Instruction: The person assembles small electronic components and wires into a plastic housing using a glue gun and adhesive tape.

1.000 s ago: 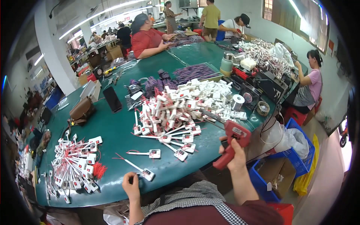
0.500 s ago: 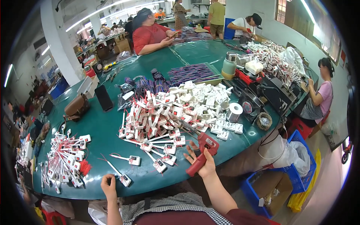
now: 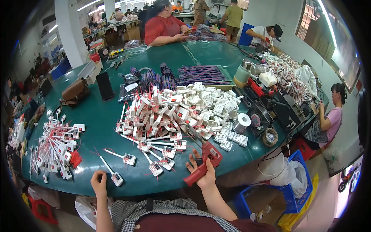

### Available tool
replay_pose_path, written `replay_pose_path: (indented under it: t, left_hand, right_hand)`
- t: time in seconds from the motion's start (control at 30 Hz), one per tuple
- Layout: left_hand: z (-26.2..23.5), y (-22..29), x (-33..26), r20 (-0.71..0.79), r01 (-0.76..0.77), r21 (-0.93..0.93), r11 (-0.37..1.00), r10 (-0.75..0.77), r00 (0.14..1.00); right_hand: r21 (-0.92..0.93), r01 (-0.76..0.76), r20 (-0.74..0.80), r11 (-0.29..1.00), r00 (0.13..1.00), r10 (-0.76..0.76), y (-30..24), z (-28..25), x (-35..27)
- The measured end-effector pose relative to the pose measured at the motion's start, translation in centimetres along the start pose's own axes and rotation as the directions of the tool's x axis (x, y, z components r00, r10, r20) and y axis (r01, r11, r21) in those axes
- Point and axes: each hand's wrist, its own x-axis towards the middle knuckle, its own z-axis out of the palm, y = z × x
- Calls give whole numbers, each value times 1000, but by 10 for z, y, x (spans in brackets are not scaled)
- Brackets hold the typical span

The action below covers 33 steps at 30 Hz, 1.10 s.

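Note:
In my right hand (image 3: 205, 176) is a red soldering gun (image 3: 207, 156), my palm and thumb against its handle, its metal tip pointing up and left toward the pile of white parts. The tip lies in front of the pile, and I cannot tell whether it touches anything. My left hand (image 3: 99, 182) is at the table's near edge, thumb and fingers curled together in a pinch; what they hold, if anything, is hidden. Just right of it lies a small white housing (image 3: 117, 179) with a stem and red wire. Another wired white housing (image 3: 129, 159) lies beyond it.
White housings with red wires (image 3: 156, 116) and plain white housings (image 3: 216, 100) are heaped mid-table. A wired bunch (image 3: 58, 149) lies left. A solder spool (image 3: 242, 121), a phone (image 3: 104, 86) and a brown bag (image 3: 75, 92) stand around. Blue crates (image 3: 295, 193) are at right; co-workers sit beyond.
The whole view has shifted, with the near table contents appearing further left. My hands keep nearly the same poses, the right still holding the soldering gun.

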Motion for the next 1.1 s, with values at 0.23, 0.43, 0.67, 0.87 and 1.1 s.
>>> replay_pose_path:
  t: [0.23,0.43,0.67,0.87,1.1]
  left_hand:
    - [0,5,-3,14,21,-32,999,-21,1000]
    - [-1,1,-3,49,-14,-38,999,16,999]
    - [-5,0,-3,81,-59,-41,997,62,995]
    - [0,4,-3,63,-69,-46,997,72,995]
    - [4,8,-2,49,-112,7,994,111,993]
  right_hand:
    - [14,46,9,999,999,-46,1,1,-3]
    - [61,75,-18,995,997,-74,4,-19,0]
    - [86,104,-48,991,994,-100,6,-3,1]
    - [77,129,-24,989,992,-128,4,-4,3]
    - [80,129,-20,988,992,-128,2,-2,7]
